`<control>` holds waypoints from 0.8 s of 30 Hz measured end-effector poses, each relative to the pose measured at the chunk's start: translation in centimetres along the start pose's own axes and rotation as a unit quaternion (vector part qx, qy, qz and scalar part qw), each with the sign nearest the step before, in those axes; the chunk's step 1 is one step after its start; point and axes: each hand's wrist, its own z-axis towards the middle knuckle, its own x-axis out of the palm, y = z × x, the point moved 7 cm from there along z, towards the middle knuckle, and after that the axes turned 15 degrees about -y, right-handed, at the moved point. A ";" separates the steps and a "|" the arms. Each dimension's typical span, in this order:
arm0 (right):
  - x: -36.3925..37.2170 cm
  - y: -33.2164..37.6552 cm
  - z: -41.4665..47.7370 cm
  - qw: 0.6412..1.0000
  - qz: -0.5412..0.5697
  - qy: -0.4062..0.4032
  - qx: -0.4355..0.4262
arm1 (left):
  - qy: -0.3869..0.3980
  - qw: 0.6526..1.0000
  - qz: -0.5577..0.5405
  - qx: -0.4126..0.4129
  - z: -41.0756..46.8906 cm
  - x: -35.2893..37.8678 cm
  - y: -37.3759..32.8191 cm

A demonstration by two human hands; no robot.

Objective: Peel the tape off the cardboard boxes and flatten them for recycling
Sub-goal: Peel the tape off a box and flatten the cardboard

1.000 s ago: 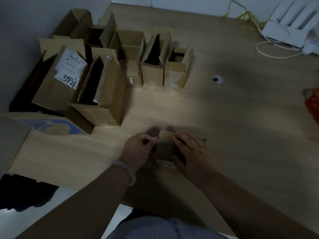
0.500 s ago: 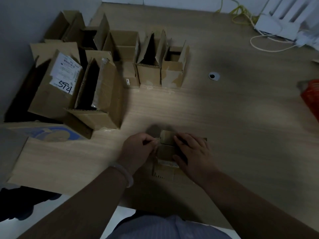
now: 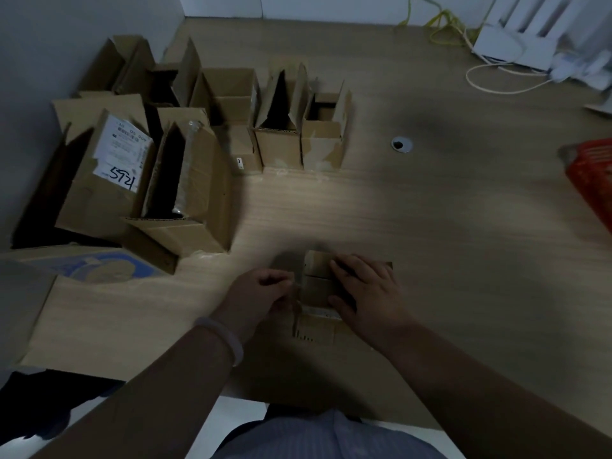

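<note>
1. The small box [image 3: 318, 283] sat on the desk [image 3: 447, 226] near its front edge, straight ahead of me and between my two hands.
2. To the right of it the desk top lay bare as far as a red thing [image 3: 592, 180] at the right border. Behind it there was bare wood up to a round hole [image 3: 401, 144].
3. On the left the room was tighter. A row of open boxes [image 3: 281, 127] stood at the back left. Nearer to me stood a labelled box [image 3: 109, 180] with handwritten digits and a tall open box [image 3: 188, 193] just beside it. A flat box with blue print [image 3: 89, 265] lay at the left edge, near my left wrist.
4. A white router [image 3: 516, 51], a yellow cable [image 3: 440, 24] and a white cable [image 3: 496, 84] lay in the far right corner, well apart from my work.
5. My left hand [image 3: 261, 293], with a pale bracelet [image 3: 222, 336] on the wrist, was curled at the small box's left side. Thumb and forefinger pinched what looked like a thin strip of tape [image 3: 294, 309]; the light was too dim to be sure.
6. My right hand [image 3: 367, 293] gripped the small box, fingers spread over its top and thumb against the near face.
7. The small box was plain brown cardboard, not yet flattened, with a seam across its top and a pale strip along its near lower edge.
</note>
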 end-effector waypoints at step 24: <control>0.2 -0.2 0.0 1.000 -0.006 -0.001 0.000 | -0.054 0.932 0.292 0.208 -1.8 -0.5 -1.6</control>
